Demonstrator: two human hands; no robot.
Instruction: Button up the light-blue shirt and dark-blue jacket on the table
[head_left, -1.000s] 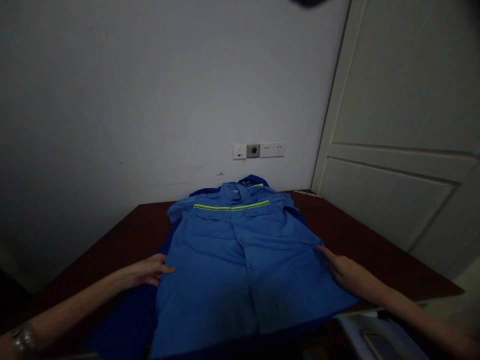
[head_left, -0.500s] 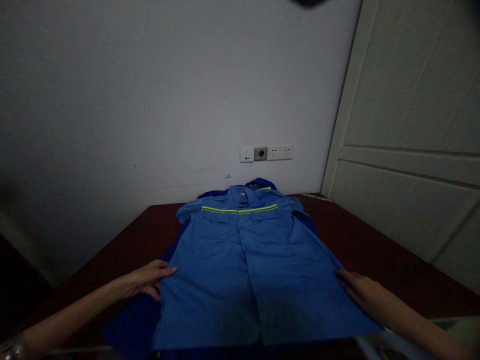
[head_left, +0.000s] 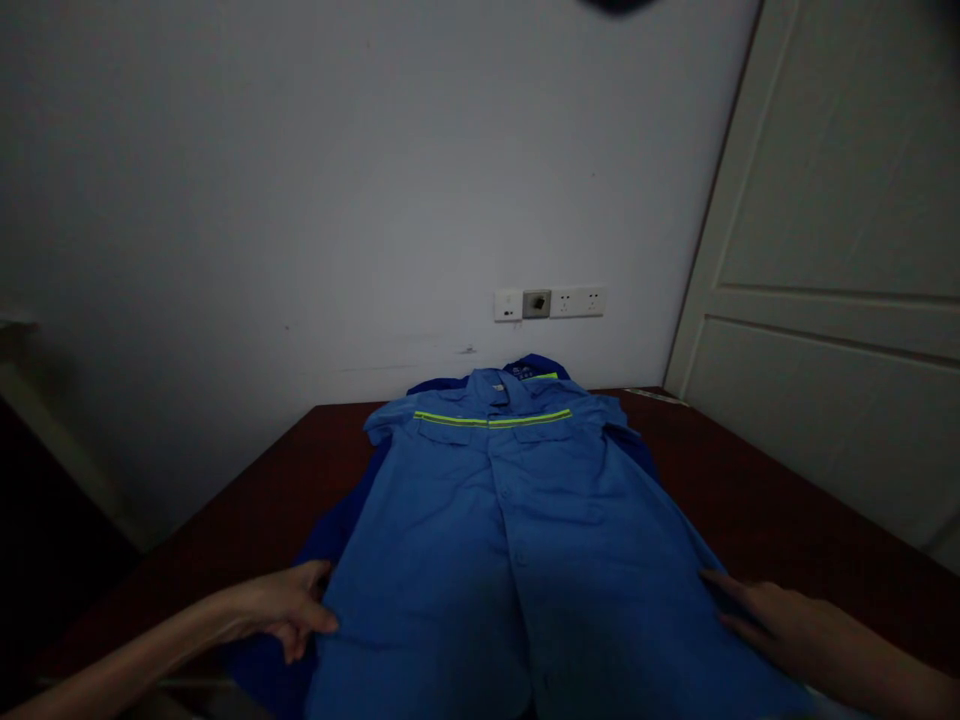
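A light blue short-sleeved work shirt (head_left: 442,540) lies front up, collar toward the wall, with a yellow-green stripe across its chest. Its lower hem runs out of the picture. My left hand (head_left: 289,605) is closed on the shirt's left edge, thumb on top and the other fingers partly hidden. At the opposite edge, my right hand (head_left: 776,625) pinches the cloth low down. Beneath the shirt lies a darker blue garment (head_left: 330,530), showing at the left side, under the sleeves and by the collar.
The garments rest on a dark red-brown table (head_left: 277,480) pushed against a pale wall (head_left: 337,200). Wall sockets (head_left: 577,302) sit just above the table's back edge. A white panelled door (head_left: 840,230) stands along the right side.
Both hands have come lower, toward me, along the shirt's sides, and the right hand is farther right. The shirt's hem has left the picture. The view has shifted slightly.
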